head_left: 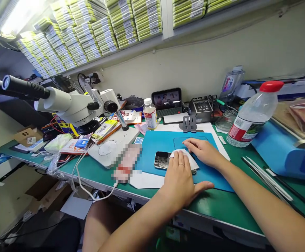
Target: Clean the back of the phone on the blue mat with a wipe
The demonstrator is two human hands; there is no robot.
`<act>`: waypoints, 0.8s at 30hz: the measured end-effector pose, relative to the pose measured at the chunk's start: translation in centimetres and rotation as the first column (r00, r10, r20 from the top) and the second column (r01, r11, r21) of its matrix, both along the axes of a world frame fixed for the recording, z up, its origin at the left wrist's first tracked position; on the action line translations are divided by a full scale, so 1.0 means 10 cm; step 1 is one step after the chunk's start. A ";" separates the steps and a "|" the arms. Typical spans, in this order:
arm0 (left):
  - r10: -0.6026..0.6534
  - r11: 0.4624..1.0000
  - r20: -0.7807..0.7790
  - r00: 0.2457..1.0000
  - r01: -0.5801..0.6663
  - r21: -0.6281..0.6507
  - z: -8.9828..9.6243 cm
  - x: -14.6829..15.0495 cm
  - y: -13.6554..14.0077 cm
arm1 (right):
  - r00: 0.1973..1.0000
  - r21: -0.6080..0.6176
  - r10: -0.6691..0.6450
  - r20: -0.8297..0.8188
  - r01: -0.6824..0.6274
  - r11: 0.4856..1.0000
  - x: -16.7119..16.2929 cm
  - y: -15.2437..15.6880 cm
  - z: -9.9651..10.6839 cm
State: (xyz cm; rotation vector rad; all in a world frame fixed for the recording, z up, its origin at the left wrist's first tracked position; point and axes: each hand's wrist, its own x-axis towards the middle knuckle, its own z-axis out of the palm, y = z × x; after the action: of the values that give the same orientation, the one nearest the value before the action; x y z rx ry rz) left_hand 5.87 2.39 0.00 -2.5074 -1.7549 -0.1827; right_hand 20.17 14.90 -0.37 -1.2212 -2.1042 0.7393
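Note:
A phone (pixel 161 160) with a dark, reflective face and silvery edge lies on a blue mat (pixel 149 143). Over its middle and right part is a crumpled white wipe (pixel 194 163). My left hand (pixel 180 175) presses the wipe onto the phone with its fingers flat, a ring on one finger and the thumb stretched out to the right. My right hand (pixel 203 151) rests at the far right side of the wipe, its fingers extended; whether it touches the phone is hidden.
A microscope (pixel 70 105) stands left, near a blurred-out pinkish object (pixel 127 162) with a white cable (pixel 82 187). Behind the mat are a pill bottle (pixel 150 115) and a propped screen (pixel 167 99). To the right stand a red-capped bottle (pixel 252 119), tweezers (pixel 265 178) and a blue machine (pixel 286 150).

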 end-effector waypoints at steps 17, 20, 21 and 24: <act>0.067 0.998 0.036 0.997 -0.067 0.006 -0.10 -0.07 0.08 | 0.997 0.025 0.041 0.072 -0.043 0.999 -0.02 -0.10 0.04; 0.078 0.996 0.046 0.996 -0.079 0.027 -0.18 -0.09 -0.11 | 0.989 0.055 0.061 0.135 -0.069 0.996 -0.02 -0.14 0.05; 0.065 0.997 0.052 0.997 -0.067 0.040 -0.21 -0.11 -0.19 | 0.984 0.058 0.063 0.164 -0.074 0.996 -0.02 -0.14 0.06; 0.010 0.999 0.061 0.998 -0.013 0.051 -0.25 -0.23 -0.31 | 0.975 0.050 0.057 0.213 -0.070 0.996 -0.02 -0.14 0.05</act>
State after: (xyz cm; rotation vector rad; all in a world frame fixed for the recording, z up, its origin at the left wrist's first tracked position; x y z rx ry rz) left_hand 3.59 -0.74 -2.52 -2.4802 -1.7628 -0.3017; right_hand 19.93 13.50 0.14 -1.2540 -2.3303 0.5937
